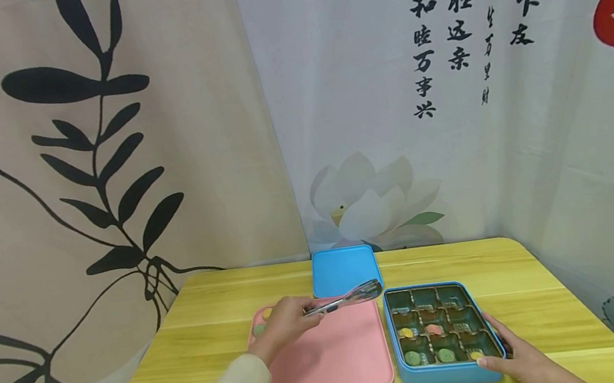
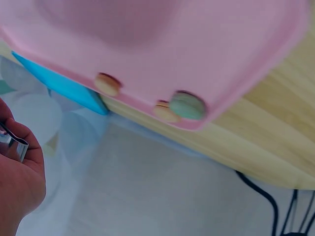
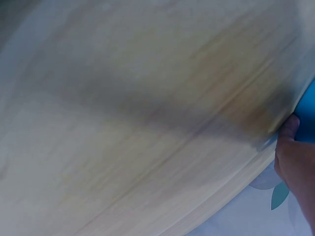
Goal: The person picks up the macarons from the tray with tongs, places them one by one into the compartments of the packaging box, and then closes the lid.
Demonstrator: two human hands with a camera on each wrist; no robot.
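My left hand (image 1: 289, 324) grips metal tongs (image 1: 349, 297) above the pink tray (image 1: 333, 361); the tongs point right, toward the blue box (image 1: 450, 376). I cannot tell whether anything is between their tips. At the tray's far left corner lie a green macaron (image 2: 187, 105) and two yellowish macarons (image 2: 108, 84), one tucked beside the green. The box has a brown divided insert; its middle row holds a yellow macaron (image 1: 407, 332) and a pink macaron (image 1: 434, 329), its near row two green macarons (image 1: 446, 354) and a yellow one. My right hand (image 1: 516, 351) holds the box's right side, thumb on the rim.
A blue lid (image 1: 345, 270) lies behind the tray, close to its far edge. Everything stands on a wood-grain table (image 1: 563, 313), with printed curtains (image 1: 219, 132) hanging behind and around it.
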